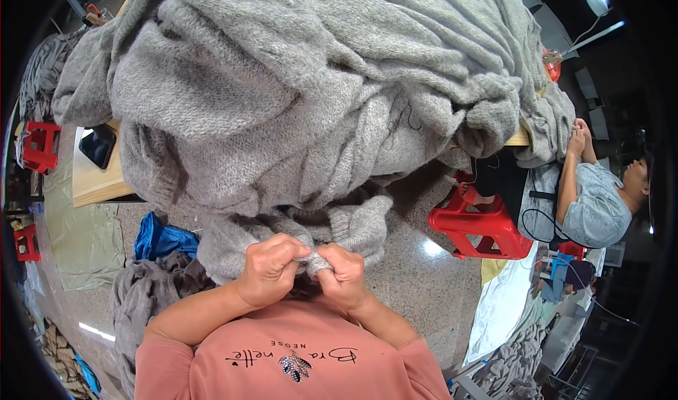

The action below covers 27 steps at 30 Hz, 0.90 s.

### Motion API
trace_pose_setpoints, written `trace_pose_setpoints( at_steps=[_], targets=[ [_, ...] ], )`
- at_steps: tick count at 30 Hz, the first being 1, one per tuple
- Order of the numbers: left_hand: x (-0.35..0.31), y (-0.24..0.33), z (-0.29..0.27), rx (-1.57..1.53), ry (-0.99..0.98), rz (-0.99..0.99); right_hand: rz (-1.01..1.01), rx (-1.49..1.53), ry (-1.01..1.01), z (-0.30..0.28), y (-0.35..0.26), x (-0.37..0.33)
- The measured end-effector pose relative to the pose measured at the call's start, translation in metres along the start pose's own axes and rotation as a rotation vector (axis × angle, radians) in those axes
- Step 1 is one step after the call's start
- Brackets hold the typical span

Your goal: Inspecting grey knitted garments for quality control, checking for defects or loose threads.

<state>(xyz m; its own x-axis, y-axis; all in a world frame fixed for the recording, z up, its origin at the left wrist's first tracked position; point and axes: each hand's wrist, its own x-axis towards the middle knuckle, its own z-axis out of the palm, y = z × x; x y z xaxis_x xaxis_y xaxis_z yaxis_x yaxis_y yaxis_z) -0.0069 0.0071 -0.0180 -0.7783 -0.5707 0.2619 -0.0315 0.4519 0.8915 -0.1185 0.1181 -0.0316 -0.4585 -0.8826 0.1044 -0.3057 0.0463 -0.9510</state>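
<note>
Close in front of my chest, my left hand (pixel 272 267) and my right hand (pixel 340 274) pinch a bunched edge of a grey knitted garment (pixel 353 225). The two hands almost touch, thumbs turned toward each other. What lies between the fingertips, beyond the knit, is too small to make out. The garment drapes down from the table edge, and its lower part is hidden by my hands. A large heap of grey knitwear (pixel 240 96) covers the table just beyond. Loose dark thread (pixel 402 121) lies on the heap's near side.
A black phone (pixel 97 146) rests on the wooden table (pixel 102 184) at the left. A red stool (pixel 480 223) stands to the right, near a seated co-worker (pixel 597 202) handling grey knitwear. Blue cloth (pixel 164 237) and dark knitwear (pixel 152 294) lie low at the left.
</note>
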Motion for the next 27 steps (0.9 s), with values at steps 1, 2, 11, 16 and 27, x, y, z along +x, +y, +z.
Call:
trace_pose_setpoints(
  at_steps=[1,2,11,16,27],
  targets=[
    [0.001,0.000,0.001,-0.006,0.008,0.022,-0.014,-0.037,0.022,0.001,0.000,0.001],
    [0.001,0.000,0.002,0.054,0.040,0.093,-0.015,-0.084,0.048,0.002,-0.001,0.001],
    [0.005,-0.002,0.007,0.317,0.133,0.406,-0.219,-0.321,0.134,0.008,0.005,0.018],
    [0.004,-0.002,0.009,0.316,0.138,0.475,-0.378,-0.384,0.217,0.011,0.003,0.022],
    [0.008,-0.022,-0.014,0.071,-0.153,-0.192,0.210,-0.609,0.108,-0.054,0.021,0.012]
  ],
)
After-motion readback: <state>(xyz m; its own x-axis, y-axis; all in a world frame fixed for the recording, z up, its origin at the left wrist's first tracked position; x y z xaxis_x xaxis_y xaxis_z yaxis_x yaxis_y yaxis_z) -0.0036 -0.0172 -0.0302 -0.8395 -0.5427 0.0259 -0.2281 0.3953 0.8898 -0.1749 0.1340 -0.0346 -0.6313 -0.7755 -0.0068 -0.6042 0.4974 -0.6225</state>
